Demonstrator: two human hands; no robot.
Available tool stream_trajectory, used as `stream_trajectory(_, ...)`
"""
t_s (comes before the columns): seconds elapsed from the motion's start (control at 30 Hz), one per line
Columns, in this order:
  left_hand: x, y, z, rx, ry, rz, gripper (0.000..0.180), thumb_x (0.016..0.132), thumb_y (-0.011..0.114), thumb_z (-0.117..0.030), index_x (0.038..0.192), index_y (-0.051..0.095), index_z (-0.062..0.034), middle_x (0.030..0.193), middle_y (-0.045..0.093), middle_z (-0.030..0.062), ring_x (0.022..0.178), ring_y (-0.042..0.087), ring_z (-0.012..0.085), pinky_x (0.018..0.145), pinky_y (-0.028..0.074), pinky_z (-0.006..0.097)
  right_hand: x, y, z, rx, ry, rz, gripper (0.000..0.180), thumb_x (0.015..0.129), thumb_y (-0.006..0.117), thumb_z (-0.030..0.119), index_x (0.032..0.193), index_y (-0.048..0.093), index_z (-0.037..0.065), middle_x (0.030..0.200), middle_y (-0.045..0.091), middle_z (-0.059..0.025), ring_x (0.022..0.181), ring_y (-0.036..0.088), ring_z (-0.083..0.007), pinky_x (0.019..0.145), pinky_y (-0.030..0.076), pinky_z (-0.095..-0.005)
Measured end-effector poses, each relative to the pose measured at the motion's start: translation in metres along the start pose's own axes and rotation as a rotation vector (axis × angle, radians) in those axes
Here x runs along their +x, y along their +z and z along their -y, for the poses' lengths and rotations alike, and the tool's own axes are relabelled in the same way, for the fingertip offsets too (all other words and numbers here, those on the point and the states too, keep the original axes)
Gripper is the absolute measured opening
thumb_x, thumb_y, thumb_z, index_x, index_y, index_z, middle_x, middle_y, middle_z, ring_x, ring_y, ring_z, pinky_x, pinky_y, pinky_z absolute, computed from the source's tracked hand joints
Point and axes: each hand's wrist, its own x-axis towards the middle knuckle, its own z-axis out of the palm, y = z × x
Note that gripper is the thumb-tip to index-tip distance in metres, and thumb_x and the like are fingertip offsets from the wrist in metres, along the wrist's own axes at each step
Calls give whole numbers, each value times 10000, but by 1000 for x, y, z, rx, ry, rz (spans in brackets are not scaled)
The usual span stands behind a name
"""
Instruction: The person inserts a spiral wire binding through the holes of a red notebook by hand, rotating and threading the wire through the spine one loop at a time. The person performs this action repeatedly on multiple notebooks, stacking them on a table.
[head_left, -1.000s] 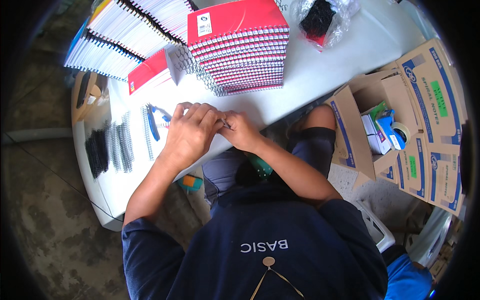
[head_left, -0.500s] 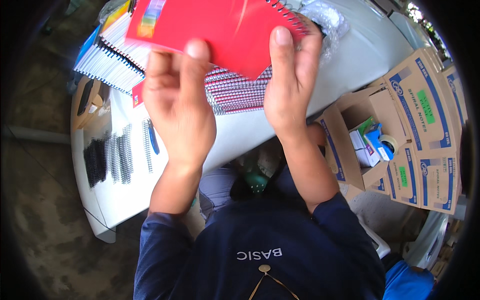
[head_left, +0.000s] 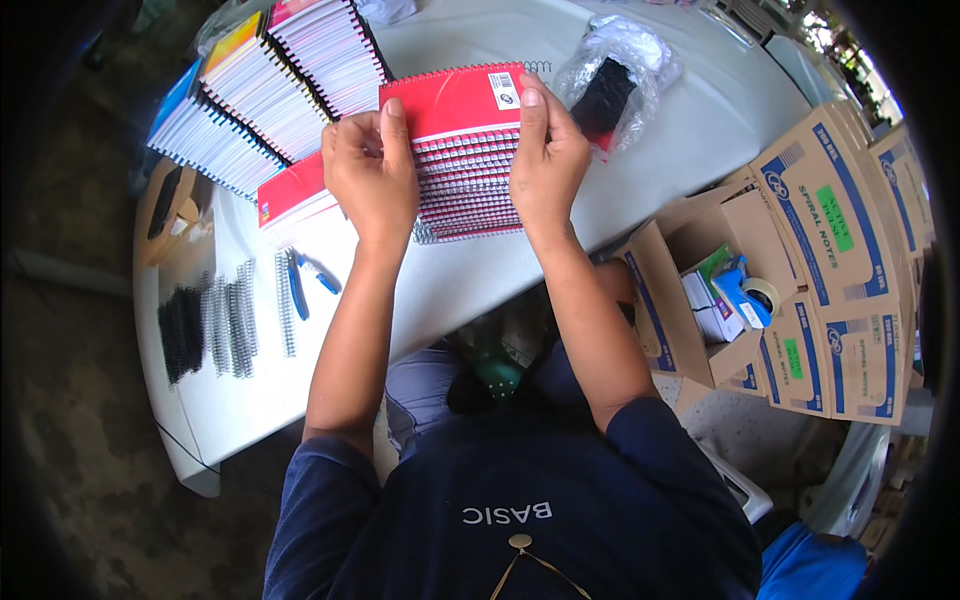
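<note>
A red spiral notebook (head_left: pixel 445 105) with a white label at its right corner is held level between both hands. Its coil runs along the far edge, and some loose wire (head_left: pixel 540 68) sticks out past the right end. My left hand (head_left: pixel 372 170) pinches the near left corner, thumb on top. On the right edge, beside the label, my right hand (head_left: pixel 548 155) grips with its thumb up. Just below the notebook is a stack of red spiral notebooks (head_left: pixel 466 190), their coils facing me. Another red notebook (head_left: pixel 292 190) lies left of my left hand, partly covered by it.
Tall rows of bound books (head_left: pixel 265 85) stand at the far left. Wire coils (head_left: pixel 215 325) and blue-handled pliers (head_left: pixel 298 288) lie on the white table (head_left: pixel 260 400). A plastic bag (head_left: pixel 625 75) sits far right. Cardboard boxes (head_left: pixel 825 215) and an open box (head_left: pixel 675 315) stand right of the table.
Both hands have lowered the notebook toward the stack. It has been turned over: the labelled side now shows, and the coil lies along the far edge instead of slanting at the right.
</note>
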Motion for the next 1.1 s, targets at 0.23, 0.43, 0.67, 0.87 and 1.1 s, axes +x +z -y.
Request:
stream_trajectory(0.23, 23, -48, 51, -118, 64, -69, 191, 832, 569, -85, 1001, 573, 4, 918, 607, 119, 819, 558, 187, 762, 447, 294, -7, -22, -10, -36, -279, -112, 250, 887, 544, 107, 1094, 573, -30, 1154, 577, -164, 1081, 537, -232, 950, 382, -340)
stream_trajectory(0.43, -12, -108, 144, 718, 404, 377, 446, 746, 641, -88, 1181, 548, -115, 1219, 545, 106, 1078, 523, 265, 933, 371, 397, -75, -38, 8, 41, -225, 163, 316, 934, 430, 120, 1190, 484, -58, 1165, 566, -178, 1104, 519, -213, 962, 379, -347)
stream_trajectory(0.67, -104, -140, 105, 636, 371, 368, 355, 685, 596, -17, 1016, 643, -137, 946, 642, 12, 886, 578, 170, 778, 380, 344, -136, -14, -14, 867, 1475, 689, 570, 914, 479, 408, 1299, 369, 3, 1233, 509, -173, 1115, 515, -257, 919, 433, -406)
stream_trajectory(0.87, -152, -140, 58, 328, 231, 334, 418, 778, 653, -157, 1169, 535, -68, 1174, 548, 120, 1107, 485, 269, 916, 329, 359, -143, -6, -28, 673, 910, 825, 260, 900, 528, 108, 1124, 558, -20, 1077, 603, -92, 975, 567, -128, 872, 457, -279)
stream_trajectory(1.1, -137, -127, 93, 51, -252, 535, 392, 725, 556, 55, 1105, 535, -43, 1022, 563, 141, 1005, 524, 283, 917, 356, 401, -132, -5, -32, 450, 442, 1071, 271, 859, 588, 47, 1125, 596, -4, 1071, 635, -90, 967, 567, -113, 884, 440, -265)
